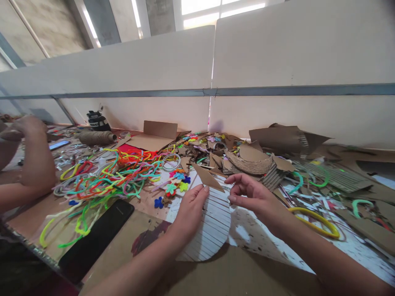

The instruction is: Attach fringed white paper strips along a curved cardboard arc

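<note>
My left hand (190, 209) pinches a small brown cardboard piece (207, 177) between thumb and fingers, above a rounded white piece with dark parallel lines (212, 232). That white piece lies under and beside the hand, over the brown cardboard on the table. To the right, my right hand (247, 193) is raised near the cardboard piece, its fingers curled and the thumb and index finger a little apart. Nothing shows between them. Small felt-like flowers (171, 189) in blue, green and red sit just left of the white piece.
Colorful pipe cleaners (123, 172) pile up at the left, near a black phone (101, 234). Cardboard scraps (253, 158) heap behind my hands. A yellow ring (317, 226) lies at the right. Another person's arm (33, 156) rests at the far left, by a twine roll (96, 137).
</note>
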A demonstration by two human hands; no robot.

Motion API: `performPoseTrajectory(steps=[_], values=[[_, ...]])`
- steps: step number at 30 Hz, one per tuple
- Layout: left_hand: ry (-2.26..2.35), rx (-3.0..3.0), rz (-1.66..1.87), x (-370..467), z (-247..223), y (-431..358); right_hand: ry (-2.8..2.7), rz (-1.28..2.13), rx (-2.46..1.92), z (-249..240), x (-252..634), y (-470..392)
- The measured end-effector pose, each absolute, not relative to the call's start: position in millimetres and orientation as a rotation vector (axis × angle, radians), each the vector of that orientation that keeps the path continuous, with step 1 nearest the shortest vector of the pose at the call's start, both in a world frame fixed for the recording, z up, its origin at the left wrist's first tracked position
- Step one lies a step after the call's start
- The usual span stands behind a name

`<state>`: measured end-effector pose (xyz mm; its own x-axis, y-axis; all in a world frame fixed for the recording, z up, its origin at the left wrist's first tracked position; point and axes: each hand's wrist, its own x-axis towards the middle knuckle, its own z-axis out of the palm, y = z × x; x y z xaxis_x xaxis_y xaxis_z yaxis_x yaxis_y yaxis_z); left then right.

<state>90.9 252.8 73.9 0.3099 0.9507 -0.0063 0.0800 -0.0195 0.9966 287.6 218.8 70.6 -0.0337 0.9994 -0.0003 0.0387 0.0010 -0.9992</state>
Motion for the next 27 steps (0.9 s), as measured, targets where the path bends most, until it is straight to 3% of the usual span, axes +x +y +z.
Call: performPoseTrajectory(steps=[27], values=[[0.854, 1.566, 0.808, 89, 72, 249, -1.420, 1.152, -1.343, 68, 287, 216]])
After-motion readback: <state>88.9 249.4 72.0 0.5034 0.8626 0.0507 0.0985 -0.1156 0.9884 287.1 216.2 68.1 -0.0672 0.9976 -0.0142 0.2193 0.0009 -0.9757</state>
